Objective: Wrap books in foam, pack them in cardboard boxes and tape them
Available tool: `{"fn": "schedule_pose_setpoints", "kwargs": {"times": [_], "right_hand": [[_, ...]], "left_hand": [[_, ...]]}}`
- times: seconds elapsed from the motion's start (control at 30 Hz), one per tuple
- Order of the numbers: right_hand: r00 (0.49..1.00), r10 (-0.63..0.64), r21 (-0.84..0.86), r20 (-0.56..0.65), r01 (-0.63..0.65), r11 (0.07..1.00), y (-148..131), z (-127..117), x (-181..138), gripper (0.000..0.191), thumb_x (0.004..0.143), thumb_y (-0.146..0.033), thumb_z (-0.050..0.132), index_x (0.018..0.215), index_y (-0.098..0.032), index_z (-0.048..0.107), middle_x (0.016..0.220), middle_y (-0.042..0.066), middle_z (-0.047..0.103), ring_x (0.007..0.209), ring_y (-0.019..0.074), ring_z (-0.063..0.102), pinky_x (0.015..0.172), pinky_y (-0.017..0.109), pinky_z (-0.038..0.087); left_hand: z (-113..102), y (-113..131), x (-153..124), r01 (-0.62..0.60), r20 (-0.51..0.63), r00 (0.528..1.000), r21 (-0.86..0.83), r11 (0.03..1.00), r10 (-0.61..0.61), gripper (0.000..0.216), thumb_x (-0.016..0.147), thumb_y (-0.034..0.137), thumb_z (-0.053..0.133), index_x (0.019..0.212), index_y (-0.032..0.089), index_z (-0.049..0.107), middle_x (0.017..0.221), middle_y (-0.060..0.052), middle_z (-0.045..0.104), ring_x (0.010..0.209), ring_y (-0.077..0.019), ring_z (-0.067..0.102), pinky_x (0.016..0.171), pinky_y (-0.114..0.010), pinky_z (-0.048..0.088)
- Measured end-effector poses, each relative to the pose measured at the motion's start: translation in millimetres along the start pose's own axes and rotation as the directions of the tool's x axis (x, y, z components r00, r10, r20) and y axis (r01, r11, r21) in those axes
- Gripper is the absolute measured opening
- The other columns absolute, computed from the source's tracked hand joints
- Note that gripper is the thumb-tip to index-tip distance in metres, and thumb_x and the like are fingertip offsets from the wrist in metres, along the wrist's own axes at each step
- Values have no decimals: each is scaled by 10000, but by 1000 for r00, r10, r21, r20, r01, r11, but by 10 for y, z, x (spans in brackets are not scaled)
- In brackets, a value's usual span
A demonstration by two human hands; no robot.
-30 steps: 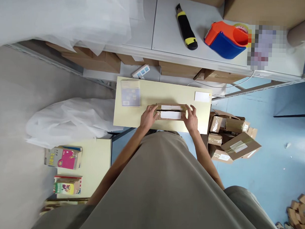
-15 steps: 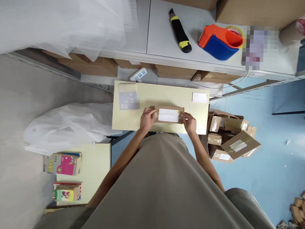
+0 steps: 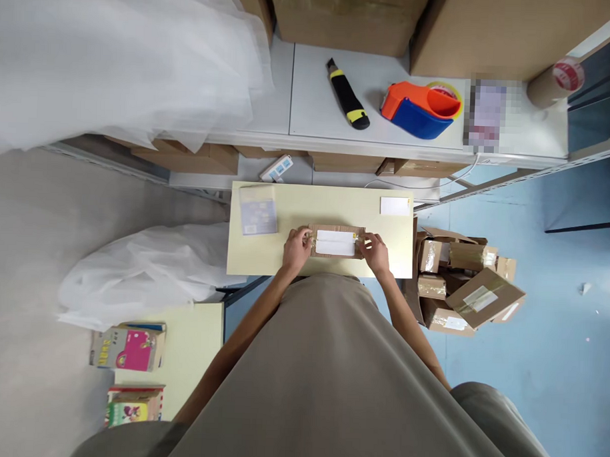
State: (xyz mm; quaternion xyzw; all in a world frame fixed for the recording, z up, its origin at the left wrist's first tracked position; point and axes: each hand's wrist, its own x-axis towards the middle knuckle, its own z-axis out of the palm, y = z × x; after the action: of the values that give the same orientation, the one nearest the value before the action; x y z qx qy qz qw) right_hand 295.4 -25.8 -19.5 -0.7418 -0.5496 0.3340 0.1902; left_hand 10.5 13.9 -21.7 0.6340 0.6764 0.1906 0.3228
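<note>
A small flat cardboard box (image 3: pixel 336 229) with a white label on top lies on the pale yellow table (image 3: pixel 336 203). My left hand (image 3: pixel 297 248) grips its left end with curled fingers. My right hand (image 3: pixel 375 251) grips its right end the same way. A clear sleeve holding a printed card (image 3: pixel 258 209) lies at the table's far left. At the far right corner of the table lies a white label (image 3: pixel 394 205).
A black and yellow utility knife (image 3: pixel 346 94) and an orange and blue tape dispenser (image 3: pixel 420 110) lie on the white shelf beyond. Taped cardboard parcels (image 3: pixel 463 287) are piled on the blue floor at right. White plastic bags (image 3: pixel 143 269) and books (image 3: pixel 128 347) sit at left.
Both hands slid from the box's top edges to its two ends and closed on them. The flaps shut, hiding the dark slot. The view tilted, so everything sits lower in frame.
</note>
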Motion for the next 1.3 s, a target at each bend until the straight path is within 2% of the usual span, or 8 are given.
{"fn": "schedule_pose_setpoints", "kwargs": {"times": [0.3, 0.47, 0.6, 0.77, 0.83, 0.9, 1.1, 1.3], "right_hand": [[992, 121, -222, 43, -108, 969, -241, -39, 86, 191, 1073, -264, 694, 1259, -272, 738, 1299, 84, 735, 972, 211, 788, 784, 284, 559], [997, 11, -197, 77, 5, 980, -295, -217, 106, 185, 1080, -251, 656, 1224, -259, 772, 1265, 93, 753, 1002, 220, 799, 843, 292, 580], [981, -183, -139, -59, 173, 975, -473, -575, 254, 221, 1089, -327, 631, 1223, -235, 781, 1262, 131, 770, 1064, 285, 799, 940, 385, 627], [782, -476, -276, -402, 392, 877, -1042, -1457, 690, 369, 1132, -405, 530, 1396, -215, 706, 1361, 192, 738, 1259, 377, 710, 1090, 527, 595], [694, -551, -387, -463, 401, 830, -1289, -1804, 921, 417, 1142, -394, 500, 1478, -195, 646, 1459, 216, 690, 1356, 384, 647, 1164, 562, 538], [663, -584, -479, -469, 364, 799, -1476, -2054, 1178, 470, 1121, -385, 535, 1538, -173, 585, 1535, 239, 641, 1403, 402, 597, 1199, 597, 489], [786, -514, -521, -344, 296, 801, -1583, -2202, 1861, 465, 1036, -334, 658, 1407, -61, 595, 1353, 317, 719, 1319, 444, 623, 1211, 647, 433], [807, -472, -434, -355, 305, 848, -1427, -2051, 1728, 390, 1078, -358, 613, 1382, -117, 582, 1207, 258, 775, 1189, 420, 703, 1159, 606, 500]], "left_hand": [[-82, 137, 103, 102, 69, 992, 99, 990, -109, 168, 999, 184, 764, 1154, 247, 766, 1197, -93, 743, 1077, -244, 768, 957, -324, 582], [-177, 163, 153, 71, 69, 995, 97, 993, -78, 216, 951, 123, 757, 1140, 222, 793, 1189, -107, 739, 1053, -240, 775, 1004, -340, 598], [-347, 343, 336, -27, -38, 999, 16, 1000, 27, 251, 953, 80, 666, 1105, 221, 808, 1157, -95, 765, 1036, -225, 788, 1034, -346, 613], [-703, 1016, 753, -267, -183, 954, -147, 952, 240, 244, 972, 121, 647, 1113, 242, 804, 1072, -48, 809, 929, -201, 782, 958, -339, 641], [-868, 1381, 887, -389, -237, 910, -214, 896, 339, 238, 987, 140, 650, 1142, 240, 799, 1065, -43, 816, 939, -190, 781, 941, -327, 647], [-1025, 1744, 960, -498, -289, 856, -244, 832, 428, 215, 1002, 153, 649, 1137, 229, 797, 1068, -46, 810, 933, -179, 775, 936, -316, 648], [-1276, 2449, 864, -618, -279, 784, -274, 737, 554, 228, 1018, 151, 644, 1170, 213, 802, 1127, -63, 811, 978, -184, 772, 959, -317, 640], [-1096, 2322, 636, -570, -213, 821, -377, 730, 530, 209, 1014, 175, 646, 1144, 212, 806, 1114, -72, 837, 956, -196, 782, 943, -337, 651]]}}
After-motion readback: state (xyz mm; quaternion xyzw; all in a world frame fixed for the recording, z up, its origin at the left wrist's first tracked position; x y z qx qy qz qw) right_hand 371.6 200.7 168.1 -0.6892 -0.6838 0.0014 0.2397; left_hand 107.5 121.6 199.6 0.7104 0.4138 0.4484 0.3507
